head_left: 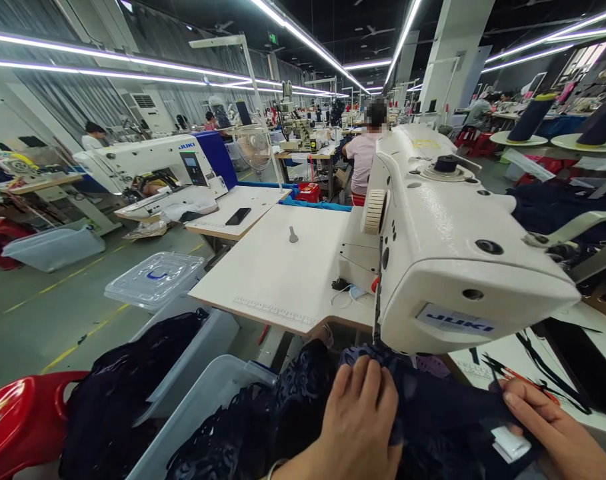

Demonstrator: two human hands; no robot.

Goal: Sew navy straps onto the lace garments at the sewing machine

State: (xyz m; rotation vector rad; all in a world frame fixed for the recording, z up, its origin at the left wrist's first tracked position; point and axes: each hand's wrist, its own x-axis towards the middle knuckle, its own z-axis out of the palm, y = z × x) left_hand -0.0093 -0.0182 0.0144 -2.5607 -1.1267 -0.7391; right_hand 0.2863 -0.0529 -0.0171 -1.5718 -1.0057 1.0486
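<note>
My left hand [360, 420] lies palm down on dark navy lace fabric [293, 407] just in front of the white Juki sewing machine [447, 253], fingers curled over a fold of the cloth. My right hand [553, 433] grips the same fabric at its right edge, beside a small white label [510, 443]. The fabric runs under the machine head, where the needle area is hidden.
Grey plastic bins [207, 393] with more dark lace [127, 387] stand at my left, beside a red stool [17, 420]. The white table [283, 267] extends left of the machine. Other sewing stations and seated workers [363, 157] fill the hall. Thread cones [533, 117] stand at right.
</note>
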